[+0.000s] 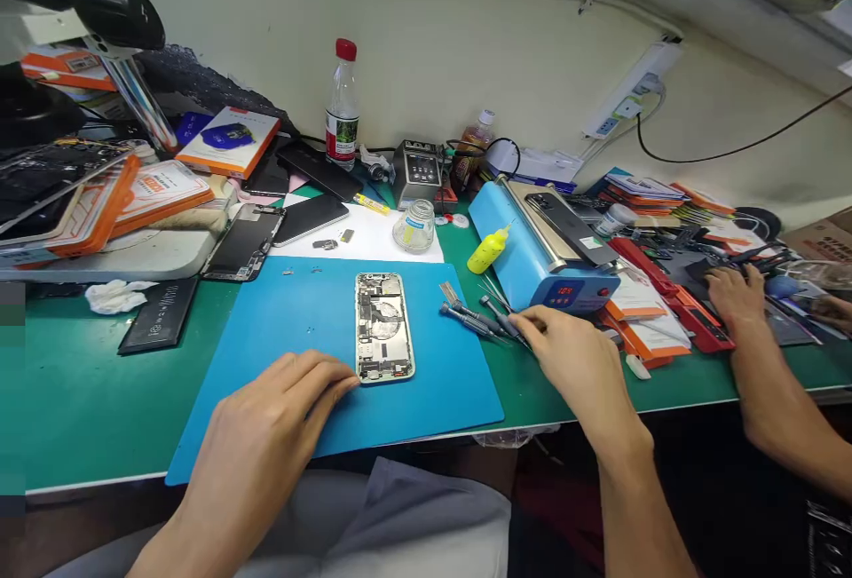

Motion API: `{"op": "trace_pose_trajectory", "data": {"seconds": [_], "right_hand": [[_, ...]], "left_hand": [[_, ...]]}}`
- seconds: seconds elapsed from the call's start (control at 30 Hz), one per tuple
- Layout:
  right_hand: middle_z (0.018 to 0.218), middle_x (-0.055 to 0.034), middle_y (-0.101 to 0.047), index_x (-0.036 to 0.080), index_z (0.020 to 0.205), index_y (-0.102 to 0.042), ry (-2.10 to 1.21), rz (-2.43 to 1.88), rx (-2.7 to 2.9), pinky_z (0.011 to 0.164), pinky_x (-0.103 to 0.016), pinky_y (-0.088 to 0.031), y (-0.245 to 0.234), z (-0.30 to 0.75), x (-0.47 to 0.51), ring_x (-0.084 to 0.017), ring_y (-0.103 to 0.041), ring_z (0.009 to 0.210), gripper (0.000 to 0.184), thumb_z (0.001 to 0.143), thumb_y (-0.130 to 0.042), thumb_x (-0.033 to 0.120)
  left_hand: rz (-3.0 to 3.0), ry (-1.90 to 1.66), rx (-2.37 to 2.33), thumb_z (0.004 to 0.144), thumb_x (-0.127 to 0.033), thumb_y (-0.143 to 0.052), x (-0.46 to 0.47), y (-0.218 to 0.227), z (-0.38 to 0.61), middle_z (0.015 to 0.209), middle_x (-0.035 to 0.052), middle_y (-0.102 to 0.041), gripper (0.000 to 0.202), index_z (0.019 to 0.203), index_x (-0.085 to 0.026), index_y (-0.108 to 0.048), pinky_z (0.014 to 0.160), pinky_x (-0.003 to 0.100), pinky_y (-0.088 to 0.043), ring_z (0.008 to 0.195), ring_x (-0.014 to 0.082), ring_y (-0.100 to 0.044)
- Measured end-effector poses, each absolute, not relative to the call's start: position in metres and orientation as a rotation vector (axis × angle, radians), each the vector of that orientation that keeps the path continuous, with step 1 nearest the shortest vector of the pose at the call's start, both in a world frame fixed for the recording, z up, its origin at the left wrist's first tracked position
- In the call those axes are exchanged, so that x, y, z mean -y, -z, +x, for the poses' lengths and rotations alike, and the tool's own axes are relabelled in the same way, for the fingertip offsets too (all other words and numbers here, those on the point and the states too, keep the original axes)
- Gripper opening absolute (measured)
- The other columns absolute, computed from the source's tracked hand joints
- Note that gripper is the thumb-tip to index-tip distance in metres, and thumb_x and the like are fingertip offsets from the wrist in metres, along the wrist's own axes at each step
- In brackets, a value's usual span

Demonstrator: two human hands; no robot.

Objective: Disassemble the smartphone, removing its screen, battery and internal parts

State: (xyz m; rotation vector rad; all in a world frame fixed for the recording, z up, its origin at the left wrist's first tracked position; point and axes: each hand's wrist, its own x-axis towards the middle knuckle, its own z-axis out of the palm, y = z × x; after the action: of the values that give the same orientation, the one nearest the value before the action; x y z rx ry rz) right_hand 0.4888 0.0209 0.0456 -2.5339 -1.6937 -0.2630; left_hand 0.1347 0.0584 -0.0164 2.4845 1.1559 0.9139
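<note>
An opened phone [384, 329] with its inner parts showing lies on the blue mat [299, 307]. My left hand [276, 414] has its fingers together, their tips on the phone's lower left corner. Right of the mat's middle is a bunch of grey screwdrivers [469, 320] and thin tweezers [454, 295]. My right hand [576, 360] is closed in a pinch at the end of a screwdriver [502, 319] in that bunch; the fingers partly hide it. Tiny screws and parts [316, 270] are scattered on the mat's upper left.
A blue heating machine [519, 245] with a phone [565, 223] on top stands behind my right hand. Near it are a yellow bottle [488, 251] and a glass jar [416, 227]. A removed screen [245, 241] and battery [160, 316] lie left. A co-worker's hand [737, 298] works far right.
</note>
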Motion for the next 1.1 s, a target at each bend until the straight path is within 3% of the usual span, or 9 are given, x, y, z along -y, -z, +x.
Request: {"op": "trace_pose_trajectory", "data": {"seconds": [0.07, 0.13, 0.23, 0.43, 0.63, 0.83, 0.93, 1.0, 1.1], "right_hand": [[0.103, -0.0034, -0.087, 0.029, 0.102, -0.084, 0.243, -2.533, 1.809, 0.062, -0.033, -0.039, -0.048, 0.486, -0.025, -0.026, -0.081, 0.088, 0.028, 0.108, -0.058, 0.038], [0.118, -0.0065, -0.085, 0.027, 0.115, -0.082, 0.299, -2.541, 1.86, 0.065, -0.033, -0.041, -0.048, 0.483, -0.029, -0.026, -0.081, 0.098, 0.034, 0.112, -0.049, 0.034], [0.121, -0.0118, -0.084, 0.023, 0.128, -0.078, 0.398, -2.581, 1.912, 0.063, -0.033, -0.038, -0.046, 0.48, -0.036, -0.027, -0.08, 0.096, 0.041, 0.115, -0.041, 0.03], [0.111, -0.0146, -0.084, 0.018, 0.115, -0.08, 0.463, -2.643, 2.062, 0.059, -0.033, -0.029, -0.044, 0.476, -0.056, -0.026, -0.079, 0.083, 0.034, 0.114, -0.049, 0.03], [0.086, -0.0203, -0.081, 0.013, 0.101, -0.08, 0.533, -2.742, 1.992, 0.06, -0.035, -0.033, -0.051, 0.469, -0.073, -0.033, -0.079, 0.075, 0.053, 0.117, -0.035, 0.037], [0.082, -0.0202, -0.078, 0.016, 0.087, -0.08, 0.42, -2.726, 2.033, 0.065, -0.038, -0.04, -0.055, 0.468, -0.1, -0.035, -0.077, 0.08, 0.033, 0.105, -0.053, 0.023], [0.09, -0.0196, -0.079, 0.016, 0.102, -0.079, 0.442, -2.71, 1.955, 0.066, -0.038, -0.041, -0.061, 0.461, -0.097, -0.034, -0.076, 0.079, 0.034, 0.109, -0.049, 0.029], [0.113, -0.0231, -0.079, 0.017, 0.12, -0.074, 0.516, -2.605, 1.88, 0.068, -0.04, -0.044, -0.066, 0.455, -0.089, -0.038, -0.078, 0.089, 0.039, 0.113, -0.043, 0.039], [0.13, -0.0235, -0.075, 0.022, 0.126, -0.067, 0.458, -2.108, 1.622, 0.082, -0.048, -0.052, -0.071, 0.447, -0.075, -0.044, -0.077, 0.114, 0.038, 0.114, -0.043, 0.049]], "left_hand": [[2.499, -0.942, -1.118, 0.121, -0.036, -0.042, -0.052, 0.016, 0.138, 0.109, 0.0014, -0.082, 0.039, 0.108, -0.026, -0.077, 0.08, 0.034, -0.055, 0.091, 0.0207, -0.075], [2.523, -0.966, -1.076, 0.12, -0.031, -0.045, -0.045, 0.016, 0.142, 0.114, 0.0022, -0.082, 0.034, 0.108, -0.025, -0.077, 0.081, 0.034, -0.056, 0.094, 0.0206, -0.075], [2.605, -0.942, -1.018, 0.117, -0.024, -0.052, -0.037, 0.019, 0.15, 0.126, 0.0027, -0.082, 0.027, 0.106, -0.024, -0.076, 0.08, 0.036, -0.056, 0.095, 0.0217, -0.073], [2.866, -0.583, -0.863, 0.103, -0.007, -0.067, -0.04, 0.008, 0.181, 0.161, 0.0032, -0.068, 0.016, 0.102, -0.022, -0.07, 0.073, 0.038, -0.058, 0.09, 0.0224, -0.069], [2.913, -0.446, -0.892, 0.105, -0.005, -0.063, -0.045, -0.006, 0.201, 0.147, 0.0064, -0.075, 0.018, 0.116, -0.02, -0.067, 0.074, 0.036, -0.059, 0.097, 0.0228, -0.071], [2.883, -0.48, -0.962, 0.102, -0.004, -0.066, -0.04, -0.002, 0.195, 0.108, 0.002, -0.074, 0.019, 0.108, -0.022, -0.066, 0.064, 0.035, -0.053, 0.085, 0.0218, -0.066], [2.845, -0.612, -1.07, 0.101, -0.006, -0.07, -0.035, 0.003, 0.19, 0.092, 0.0004, -0.069, 0.016, 0.101, -0.022, -0.067, 0.065, 0.035, -0.052, 0.078, 0.021, -0.062], [2.772, -0.765, -1.217, 0.102, -0.009, -0.072, -0.031, 0.004, 0.187, 0.094, 0.0021, -0.072, 0.013, 0.102, -0.022, -0.07, 0.068, 0.036, -0.053, 0.079, 0.0213, -0.063], [2.585, -0.908, -1.547, 0.103, -0.016, -0.073, -0.025, 0.005, 0.184, 0.127, 0.0126, -0.075, 0.01, 0.105, -0.026, -0.074, 0.085, 0.046, -0.059, 0.109, 0.0319, -0.071]]}}
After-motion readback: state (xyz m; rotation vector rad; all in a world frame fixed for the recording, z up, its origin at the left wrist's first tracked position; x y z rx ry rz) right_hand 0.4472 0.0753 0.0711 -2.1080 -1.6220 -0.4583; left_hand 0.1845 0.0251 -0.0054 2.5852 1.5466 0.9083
